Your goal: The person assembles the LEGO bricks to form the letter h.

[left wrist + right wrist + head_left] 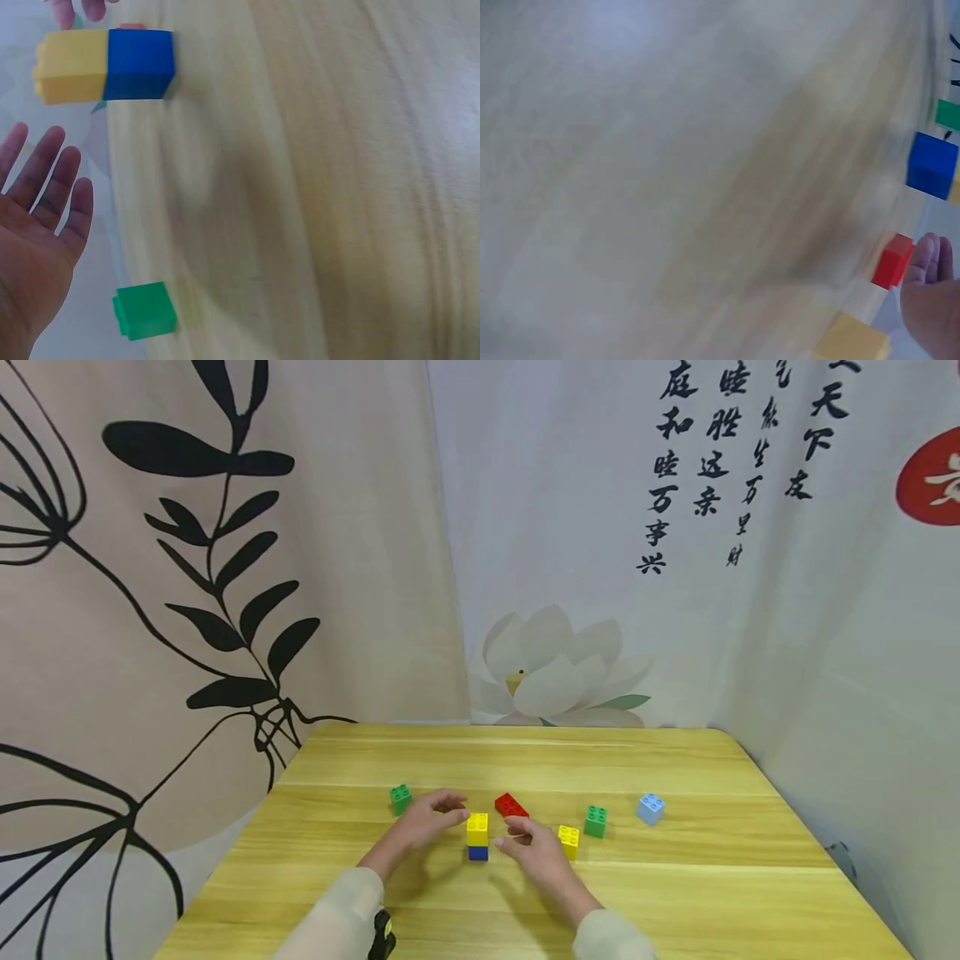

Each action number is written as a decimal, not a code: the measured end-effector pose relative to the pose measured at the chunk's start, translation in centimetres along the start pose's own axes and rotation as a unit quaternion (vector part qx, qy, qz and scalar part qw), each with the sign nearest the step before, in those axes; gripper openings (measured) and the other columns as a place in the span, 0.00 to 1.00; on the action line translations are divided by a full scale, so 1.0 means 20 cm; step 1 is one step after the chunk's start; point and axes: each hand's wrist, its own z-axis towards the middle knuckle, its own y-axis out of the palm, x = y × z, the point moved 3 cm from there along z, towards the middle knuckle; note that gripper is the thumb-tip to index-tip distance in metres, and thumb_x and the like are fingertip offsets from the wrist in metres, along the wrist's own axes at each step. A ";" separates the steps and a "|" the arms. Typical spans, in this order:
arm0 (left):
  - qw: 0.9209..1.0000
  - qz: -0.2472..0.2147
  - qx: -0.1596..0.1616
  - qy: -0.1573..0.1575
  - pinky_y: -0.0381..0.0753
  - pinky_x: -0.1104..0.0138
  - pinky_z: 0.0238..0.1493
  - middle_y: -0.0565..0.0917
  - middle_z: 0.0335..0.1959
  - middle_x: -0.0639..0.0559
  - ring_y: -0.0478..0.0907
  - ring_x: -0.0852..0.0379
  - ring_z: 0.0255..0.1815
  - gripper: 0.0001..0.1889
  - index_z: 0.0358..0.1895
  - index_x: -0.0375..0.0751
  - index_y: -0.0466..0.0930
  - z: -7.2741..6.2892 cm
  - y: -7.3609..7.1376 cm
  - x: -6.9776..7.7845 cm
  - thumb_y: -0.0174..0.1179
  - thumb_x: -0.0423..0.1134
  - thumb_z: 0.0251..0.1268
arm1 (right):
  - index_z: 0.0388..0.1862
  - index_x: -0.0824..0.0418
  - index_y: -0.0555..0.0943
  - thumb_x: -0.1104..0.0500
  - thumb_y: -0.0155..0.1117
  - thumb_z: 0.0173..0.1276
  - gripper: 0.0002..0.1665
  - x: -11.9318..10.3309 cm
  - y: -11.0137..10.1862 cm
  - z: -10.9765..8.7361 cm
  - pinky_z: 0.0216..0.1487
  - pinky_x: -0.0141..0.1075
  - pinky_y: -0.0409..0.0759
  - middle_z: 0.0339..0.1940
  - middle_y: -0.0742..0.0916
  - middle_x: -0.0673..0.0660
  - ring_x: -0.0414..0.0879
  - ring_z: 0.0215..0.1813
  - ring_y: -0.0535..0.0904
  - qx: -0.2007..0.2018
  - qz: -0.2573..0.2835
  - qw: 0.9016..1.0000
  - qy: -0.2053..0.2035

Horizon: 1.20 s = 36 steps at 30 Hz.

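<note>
A yellow toy block sits on top of a dark blue block, making a small upright stack on the table. My left hand hovers just left of this stack with its fingers extended, apart from the blocks in the left wrist view. On the stack's other side is my right hand, fingers loosely bent and nothing in them. Beyond the right fingertips lies a red block. A second yellow block stands right beside the right hand, partly covered by it.
One green block is behind the left hand. To the right stand another green block and a light blue block. The wooden table ends at a printed curtain behind.
</note>
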 end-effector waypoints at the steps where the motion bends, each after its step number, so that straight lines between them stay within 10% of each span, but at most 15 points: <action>1: 1.000 -0.002 0.003 0.001 0.78 0.55 0.51 0.82 0.49 0.54 0.75 0.52 0.51 0.23 0.59 0.45 0.80 0.00 -0.01 0.01 0.61 0.55 0.69 | 0.64 0.67 0.76 0.52 0.68 0.69 0.30 -0.02 -0.01 0.00 0.53 0.47 0.80 0.57 0.82 0.66 0.56 0.54 0.79 0.005 -0.001 1.000 -0.006; 18: 0.998 -0.035 0.049 0.035 0.77 0.53 0.55 0.82 0.54 0.56 0.75 0.52 0.56 0.22 0.62 0.51 0.78 0.10 -0.04 0.32 0.61 0.55 0.69 | 0.61 0.61 0.80 0.53 0.67 0.70 0.23 -0.17 -0.36 0.08 0.49 0.40 0.80 0.55 0.83 0.58 0.49 0.51 0.80 0.104 0.015 0.994 -0.014; 36: 0.992 -0.101 0.003 0.070 0.77 0.54 0.56 0.80 0.56 0.50 0.75 0.51 0.55 0.21 0.63 0.47 0.77 0.15 0.30 0.53 0.61 0.49 0.71 | 0.67 0.63 0.74 0.49 0.61 0.74 0.29 -0.04 -0.66 0.05 0.58 0.47 0.77 0.63 0.78 0.64 0.56 0.61 0.76 0.148 -0.007 0.988 0.037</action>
